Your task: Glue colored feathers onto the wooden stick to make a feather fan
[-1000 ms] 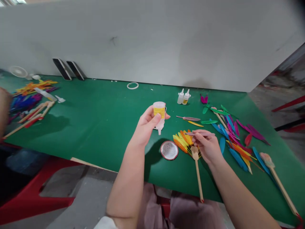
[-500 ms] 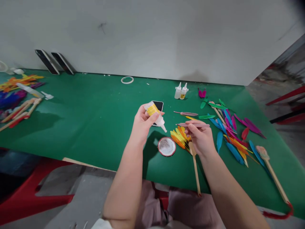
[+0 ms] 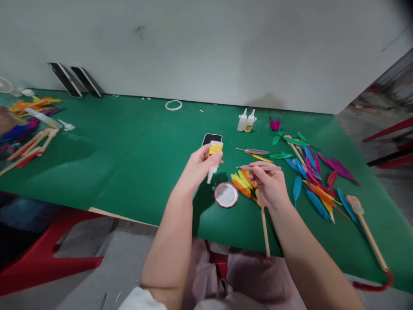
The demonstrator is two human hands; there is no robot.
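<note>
My left hand (image 3: 198, 163) is closed around a small white glue bottle (image 3: 215, 149) with a yellow label, tipped so its nozzle points down over the table. Between the fingers of my right hand (image 3: 267, 183) is a slim mauve feather (image 3: 260, 168), its thin quill end pointing left towards the bottle. Below the hands lies a round red-rimmed lid (image 3: 226, 196) with whitish matter on it. Beside the lid, yellow and orange feathers (image 3: 242, 183) fan out from a wooden stick (image 3: 265, 232), partly hidden by my right hand.
Two glue bottles (image 3: 246, 121) stand near the wall. A phone (image 3: 211, 138) lies behind my left hand. Loose coloured feathers (image 3: 314, 204) and another stick (image 3: 371, 237) cover the right side. More feathers and sticks (image 3: 35, 148) lie at far left; two phones (image 3: 64, 79) lean on the wall.
The glue bottle has turned in my left hand, its nozzle swinging from lower right to straight down and slightly left. My right hand and the feather have barely moved.
</note>
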